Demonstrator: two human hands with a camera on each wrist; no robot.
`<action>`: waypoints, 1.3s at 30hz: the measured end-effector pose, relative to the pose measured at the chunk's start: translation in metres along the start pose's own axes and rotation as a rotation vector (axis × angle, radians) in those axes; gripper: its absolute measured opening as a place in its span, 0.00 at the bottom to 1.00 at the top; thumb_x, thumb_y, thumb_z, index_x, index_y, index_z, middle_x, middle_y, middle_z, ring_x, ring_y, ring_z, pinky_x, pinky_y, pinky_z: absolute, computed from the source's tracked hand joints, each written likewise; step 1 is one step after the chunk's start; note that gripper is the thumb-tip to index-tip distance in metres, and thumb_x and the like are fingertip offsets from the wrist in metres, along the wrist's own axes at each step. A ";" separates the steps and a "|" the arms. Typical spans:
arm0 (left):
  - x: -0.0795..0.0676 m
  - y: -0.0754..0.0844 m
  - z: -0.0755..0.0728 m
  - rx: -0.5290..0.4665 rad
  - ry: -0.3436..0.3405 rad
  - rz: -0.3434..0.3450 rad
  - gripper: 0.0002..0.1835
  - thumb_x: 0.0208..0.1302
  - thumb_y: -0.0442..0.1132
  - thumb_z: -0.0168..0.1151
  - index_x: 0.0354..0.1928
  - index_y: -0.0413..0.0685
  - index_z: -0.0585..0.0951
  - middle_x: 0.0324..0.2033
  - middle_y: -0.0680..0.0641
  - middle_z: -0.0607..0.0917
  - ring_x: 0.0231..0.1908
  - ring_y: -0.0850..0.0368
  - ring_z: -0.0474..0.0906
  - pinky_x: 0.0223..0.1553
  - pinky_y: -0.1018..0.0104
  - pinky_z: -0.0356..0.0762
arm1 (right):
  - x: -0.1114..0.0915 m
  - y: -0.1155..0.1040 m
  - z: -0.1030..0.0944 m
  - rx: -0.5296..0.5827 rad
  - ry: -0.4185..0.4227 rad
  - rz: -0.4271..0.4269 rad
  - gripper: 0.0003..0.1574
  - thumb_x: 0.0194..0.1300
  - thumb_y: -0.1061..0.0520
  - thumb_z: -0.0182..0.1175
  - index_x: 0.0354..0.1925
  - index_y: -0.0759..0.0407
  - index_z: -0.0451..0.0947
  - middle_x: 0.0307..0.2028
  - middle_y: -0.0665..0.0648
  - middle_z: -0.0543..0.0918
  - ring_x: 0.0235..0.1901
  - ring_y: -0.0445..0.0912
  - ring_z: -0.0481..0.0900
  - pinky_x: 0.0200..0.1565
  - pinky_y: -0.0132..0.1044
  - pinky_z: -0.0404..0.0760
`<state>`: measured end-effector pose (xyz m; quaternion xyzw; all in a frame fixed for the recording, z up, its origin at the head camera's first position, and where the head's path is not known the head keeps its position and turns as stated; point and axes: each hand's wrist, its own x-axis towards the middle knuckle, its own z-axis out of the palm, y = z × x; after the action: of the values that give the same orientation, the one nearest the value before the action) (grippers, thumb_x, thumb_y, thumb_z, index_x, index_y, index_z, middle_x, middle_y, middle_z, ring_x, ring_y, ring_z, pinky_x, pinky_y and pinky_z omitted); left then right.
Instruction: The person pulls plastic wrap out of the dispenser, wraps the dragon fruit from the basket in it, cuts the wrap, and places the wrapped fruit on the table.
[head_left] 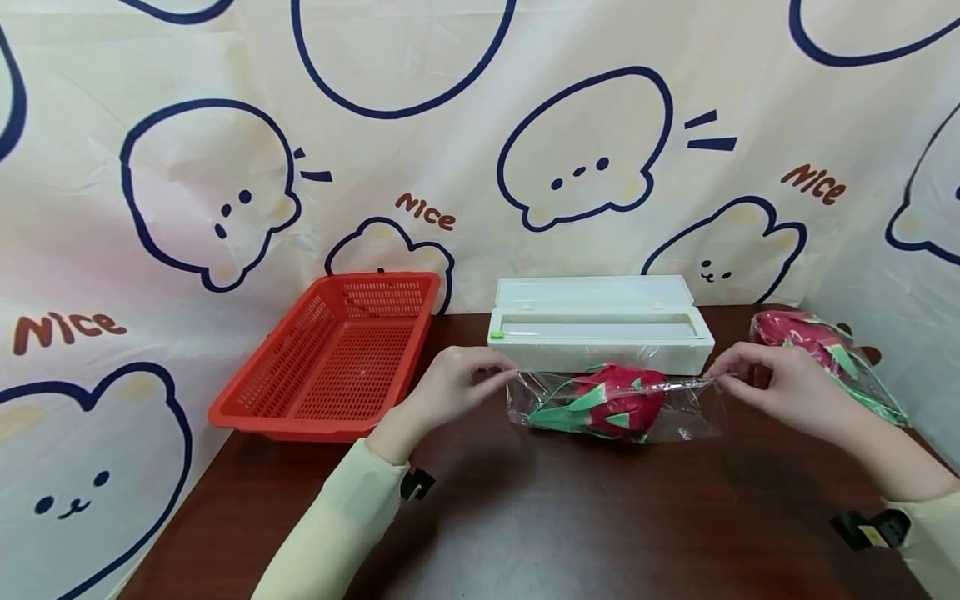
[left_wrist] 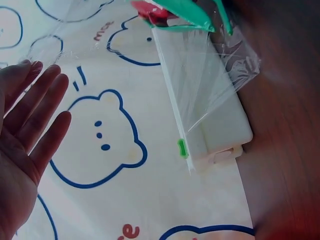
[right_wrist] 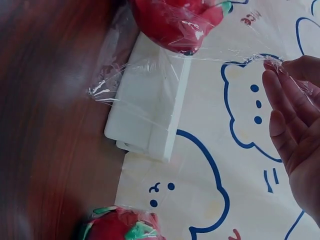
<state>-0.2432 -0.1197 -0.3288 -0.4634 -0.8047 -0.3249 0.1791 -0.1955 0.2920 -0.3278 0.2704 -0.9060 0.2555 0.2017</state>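
Note:
Between the two hands stretches a sheet of clear plastic wrap (head_left: 690, 417), with a red dragon fruit (head_left: 626, 404) with green leafy tips lying in it. The left hand (head_left: 461, 379) pinches the wrap's left edge between thumb and fingers. At the opposite end, the right hand (head_left: 780, 383) pinches the right corner, and the film gathers at its fingertips (right_wrist: 272, 65). Right behind the fruit stands a white wrap dispenser box (head_left: 600, 358), its lid raised and a green slider (head_left: 497, 335) at its left end. The film overlaps the box front in both wrist views.
A red plastic basket (head_left: 307, 429) sits at the left of the dark wooden table (head_left: 570, 525). Another dragon fruit (head_left: 813, 342), wrapped in film, lies at the far right, beyond the right hand. A patterned cloth (head_left: 420, 150) hangs behind the table.

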 end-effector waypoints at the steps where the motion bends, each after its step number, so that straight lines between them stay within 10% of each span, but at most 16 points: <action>1: 0.002 -0.002 0.001 -0.005 0.006 -0.017 0.03 0.61 0.33 0.68 0.37 0.44 0.86 0.31 0.52 0.86 0.29 0.66 0.76 0.33 0.65 0.80 | 0.003 0.002 0.001 0.003 -0.003 0.013 0.19 0.51 0.69 0.72 0.34 0.47 0.82 0.26 0.38 0.79 0.23 0.38 0.66 0.22 0.29 0.69; 13: 0.041 -0.027 0.013 -0.030 -0.018 -0.180 0.05 0.64 0.38 0.66 0.38 0.46 0.87 0.21 0.53 0.78 0.23 0.60 0.71 0.26 0.70 0.71 | 0.038 0.023 0.017 0.032 -0.057 0.090 0.09 0.57 0.63 0.70 0.37 0.53 0.82 0.28 0.46 0.81 0.26 0.42 0.73 0.29 0.31 0.75; 22: 0.060 -0.034 0.031 -0.634 -0.073 -0.488 0.08 0.70 0.35 0.59 0.44 0.38 0.82 0.31 0.42 0.87 0.33 0.50 0.85 0.40 0.53 0.82 | 0.054 0.033 0.035 0.106 -0.111 0.199 0.04 0.63 0.60 0.66 0.38 0.58 0.83 0.22 0.51 0.73 0.25 0.47 0.69 0.26 0.33 0.70; 30: 0.069 -0.035 0.058 -0.656 -0.085 -0.440 0.11 0.72 0.35 0.56 0.49 0.35 0.80 0.44 0.41 0.86 0.45 0.54 0.83 0.49 0.53 0.78 | 0.059 0.034 0.050 0.261 -0.122 0.313 0.12 0.68 0.56 0.62 0.44 0.64 0.81 0.32 0.58 0.84 0.31 0.53 0.82 0.32 0.33 0.79; 39: 0.066 -0.035 0.088 -0.546 -0.248 -0.436 0.16 0.74 0.39 0.53 0.59 0.44 0.77 0.53 0.50 0.81 0.52 0.62 0.76 0.54 0.67 0.72 | 0.063 0.033 0.072 0.247 -0.173 0.337 0.08 0.65 0.59 0.64 0.41 0.61 0.83 0.34 0.55 0.86 0.35 0.49 0.78 0.37 0.37 0.78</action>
<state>-0.3060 -0.0297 -0.3663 -0.3478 -0.7837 -0.4996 -0.1236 -0.2804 0.2504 -0.3648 0.1588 -0.9141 0.3705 0.0431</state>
